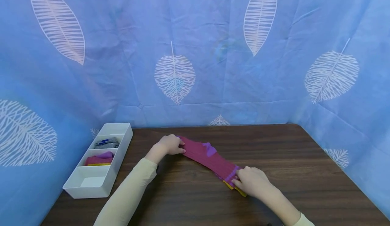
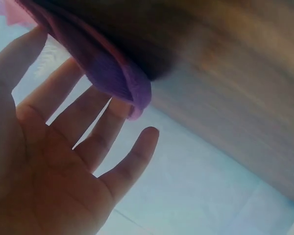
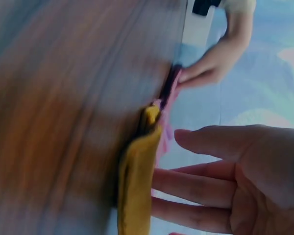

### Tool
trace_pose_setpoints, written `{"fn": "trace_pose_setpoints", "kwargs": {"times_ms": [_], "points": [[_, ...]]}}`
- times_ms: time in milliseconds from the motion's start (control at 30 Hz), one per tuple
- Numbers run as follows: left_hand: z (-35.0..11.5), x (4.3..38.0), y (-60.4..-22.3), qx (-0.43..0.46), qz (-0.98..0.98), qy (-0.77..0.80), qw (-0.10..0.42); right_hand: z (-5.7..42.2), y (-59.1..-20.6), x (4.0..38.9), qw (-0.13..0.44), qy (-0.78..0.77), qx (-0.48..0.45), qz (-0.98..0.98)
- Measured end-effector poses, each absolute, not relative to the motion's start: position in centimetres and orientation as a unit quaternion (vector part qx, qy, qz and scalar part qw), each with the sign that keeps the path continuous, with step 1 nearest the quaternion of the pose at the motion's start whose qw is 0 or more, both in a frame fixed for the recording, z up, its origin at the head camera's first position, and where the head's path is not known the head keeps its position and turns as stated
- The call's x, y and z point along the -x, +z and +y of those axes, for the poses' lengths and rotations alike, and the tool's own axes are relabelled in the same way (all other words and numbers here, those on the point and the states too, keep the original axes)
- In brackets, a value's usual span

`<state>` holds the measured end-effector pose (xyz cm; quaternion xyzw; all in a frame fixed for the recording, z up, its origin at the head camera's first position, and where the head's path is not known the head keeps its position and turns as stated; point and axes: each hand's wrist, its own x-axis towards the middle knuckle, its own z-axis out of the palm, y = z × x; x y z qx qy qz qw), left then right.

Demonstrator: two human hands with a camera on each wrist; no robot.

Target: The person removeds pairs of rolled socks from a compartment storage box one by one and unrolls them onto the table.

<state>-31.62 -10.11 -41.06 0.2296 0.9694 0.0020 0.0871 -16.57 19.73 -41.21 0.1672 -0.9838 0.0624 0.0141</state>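
A maroon sock (image 1: pixel 201 156) with purple heel and cuff band lies stretched diagonally across the brown table, with mustard-yellow cloth (image 1: pixel 240 191) showing under its cuff end. At the far left end, my left hand (image 1: pixel 170 145) touches the purple toe (image 2: pixel 112 78) with fairly straight fingers; their tips are partly hidden behind the fabric. My right hand (image 1: pixel 253 182) rests on the cuff end. In the right wrist view its thumb stands away from the yellow cloth (image 3: pixel 139 176), while the other fingers reach the fabric, tips hidden.
A white divided box (image 1: pixel 118 166) stands at the table's left side. One compartment holds grey cloth (image 1: pixel 108 143) with blue on it, another a folded maroon, purple and yellow bundle (image 1: pixel 99 159). Blue leaf-print curtains (image 1: pixel 207 83) hang behind the table (image 1: pixel 274 148) and along both sides.
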Motion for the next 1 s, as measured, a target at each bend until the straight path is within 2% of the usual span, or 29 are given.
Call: {"fn": "trace_pose_setpoints", "kwargs": {"times_ms": [200, 367, 700, 1000], "points": [[-9.8, 29.3, -41.4, -0.255, 0.965, -0.018, 0.049, 21.8, -41.1, 17.5, 0.013, 0.047, -0.131, -0.99], [-9.4, 27.3, -41.7, -0.265, 0.963, -0.018, 0.037, 23.2, -41.0, 18.4, 0.018, 0.029, -0.118, -0.992], [-7.9, 23.1, -41.8, -0.287, 0.957, -0.016, 0.044, 25.7, -41.0, 20.2, -0.001, 0.017, -0.09, -0.996], [-5.6, 18.4, -40.9, -0.364, 0.928, -0.047, 0.064, 28.5, -40.9, 22.4, -0.042, 0.031, -0.063, -0.997]]}}
